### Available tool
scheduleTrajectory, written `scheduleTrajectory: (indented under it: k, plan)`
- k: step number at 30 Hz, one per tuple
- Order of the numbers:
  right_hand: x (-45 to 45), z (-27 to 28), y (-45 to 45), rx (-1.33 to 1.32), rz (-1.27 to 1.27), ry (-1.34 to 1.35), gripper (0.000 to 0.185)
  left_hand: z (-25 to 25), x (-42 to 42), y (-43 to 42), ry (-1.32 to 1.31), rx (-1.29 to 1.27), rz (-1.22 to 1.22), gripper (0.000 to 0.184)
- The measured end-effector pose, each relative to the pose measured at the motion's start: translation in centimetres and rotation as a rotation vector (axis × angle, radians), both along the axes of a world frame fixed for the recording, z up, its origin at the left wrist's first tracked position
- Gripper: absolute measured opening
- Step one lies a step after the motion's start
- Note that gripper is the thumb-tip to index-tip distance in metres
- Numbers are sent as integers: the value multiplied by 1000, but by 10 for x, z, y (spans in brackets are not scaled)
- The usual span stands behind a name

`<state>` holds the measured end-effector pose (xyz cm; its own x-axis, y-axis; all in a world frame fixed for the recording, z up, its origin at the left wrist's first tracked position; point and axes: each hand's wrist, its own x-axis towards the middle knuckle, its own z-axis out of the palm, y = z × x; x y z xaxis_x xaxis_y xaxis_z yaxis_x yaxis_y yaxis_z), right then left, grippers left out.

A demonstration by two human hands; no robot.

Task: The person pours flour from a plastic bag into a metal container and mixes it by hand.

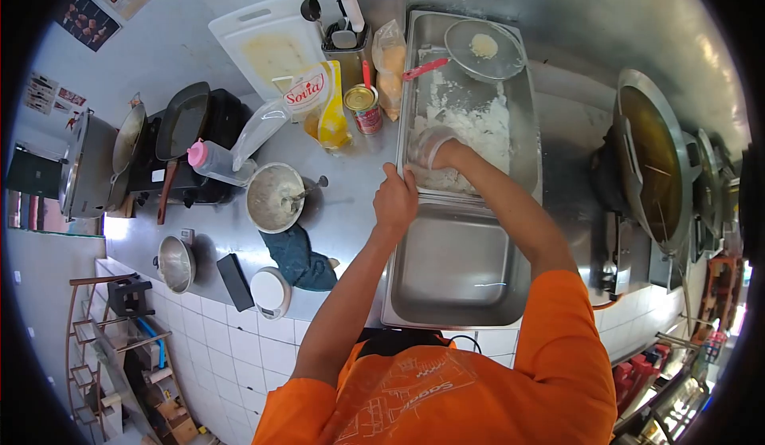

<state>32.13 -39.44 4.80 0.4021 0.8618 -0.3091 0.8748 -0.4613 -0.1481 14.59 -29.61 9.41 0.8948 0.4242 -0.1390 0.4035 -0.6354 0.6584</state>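
A deep metal tray (pixel 524 126) holds white flour (pixel 478 122) spread over its bottom. My right hand (pixel 451 155) reaches into the tray's near left corner, closed on a clear round container (pixel 430 144) that is tipped into the flour; its fingers are partly hidden. My left hand (pixel 396 199) grips the tray's left rim near that corner. Across the tray's far end lies a mesh strainer (pixel 506 56) with a pink handle and a small pale heap in it. A second metal tray (pixel 454 274) sits nearer to me, with a bare bottom.
Left of the trays stand a mixing bowl (pixel 267 194) with pale batter, a red can (pixel 365 114), a yellow Sovia pouch (pixel 328 118) and a pink-capped bottle (pixel 215 160). A dark cloth (pixel 296 260) and white scale (pixel 271 290) lie nearer. A large wok (pixel 655 158) of oil is at right.
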Motion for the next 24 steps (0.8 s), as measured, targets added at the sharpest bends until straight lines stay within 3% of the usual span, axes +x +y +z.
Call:
scheduleTrajectory:
  k: [2, 7, 9, 13, 19, 22, 24]
  plan:
    - [-29, 64, -8, -118, 13, -39, 36, -1, -3, 0, 5, -1, 4, 35]
    - [-48, 104, -44, -526, 7, -171, 54, -6, -4, 0, -20, -21, 17, 34]
    - [-52, 97, -49, -599, 42, -235, 59, -6, -2, 1, -37, -19, 30, 33]
    - [-48, 50, -17, -484, 155, -341, 77, -8, 0, -1, -53, -18, 40, 33]
    - [-42, 48, 9, -504, -123, 19, 66, -7, -1, 2, -70, 6, 32, 33]
    - [-22, 52, -10, -350, -83, 132, 63, -7, -2, 0, -78, 7, 33, 33]
    - [0, 62, -31, -239, -255, 139, 64, -7, -4, 0, -84, 6, 36, 32]
